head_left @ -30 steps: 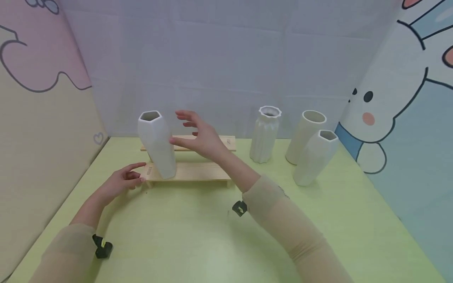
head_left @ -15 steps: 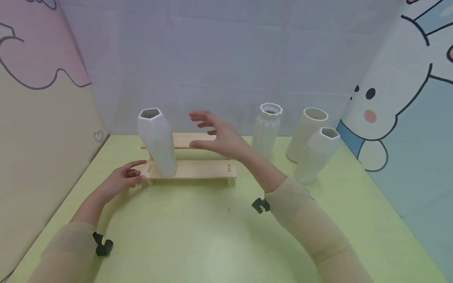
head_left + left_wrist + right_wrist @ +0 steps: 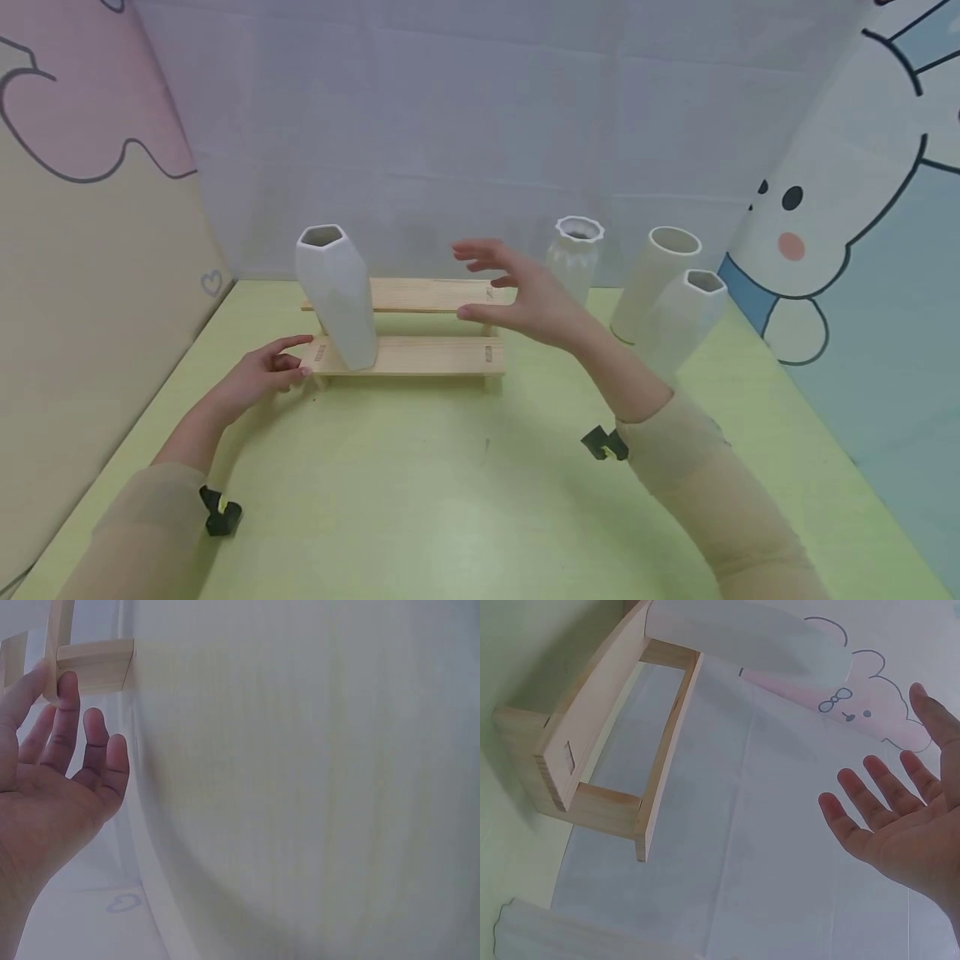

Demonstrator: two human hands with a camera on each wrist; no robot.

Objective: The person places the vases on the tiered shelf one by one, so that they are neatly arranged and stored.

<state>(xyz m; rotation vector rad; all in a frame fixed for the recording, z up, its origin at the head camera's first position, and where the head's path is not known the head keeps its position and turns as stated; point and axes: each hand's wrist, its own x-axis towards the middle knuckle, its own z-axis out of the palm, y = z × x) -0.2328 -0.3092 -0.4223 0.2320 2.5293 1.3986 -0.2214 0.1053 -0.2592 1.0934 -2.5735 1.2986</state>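
Observation:
A white faceted vase [image 3: 337, 292] stands upright on the left part of the lower board of a two-step wooden stand [image 3: 438, 357]. The left hand [image 3: 251, 385] pinches the left end of that board, index finger at its back corner and thumb at the front. In the left wrist view, this hand's [image 3: 60, 787] fingertips lie on both sides of the stand's end [image 3: 97, 666]. To the right of the vase, the right hand [image 3: 536, 300] is raised with spread, slightly bent fingers, holding nothing. The right wrist view shows its palm [image 3: 919, 844] apart from the stand [image 3: 592, 724] and vase [image 3: 750, 643].
A ribbed white vase [image 3: 574, 265], partly behind the right hand, stands at the back right. Right of it are a round cylindrical vase [image 3: 643, 283] and a second faceted vase [image 3: 686, 321], partly behind the right forearm. Printed cloth walls surround the table's back and sides.
The right hand has moved right, away from the faceted vase on the stand, fingers still spread. That vase keeps its place, and the left hand stays at the board's end.

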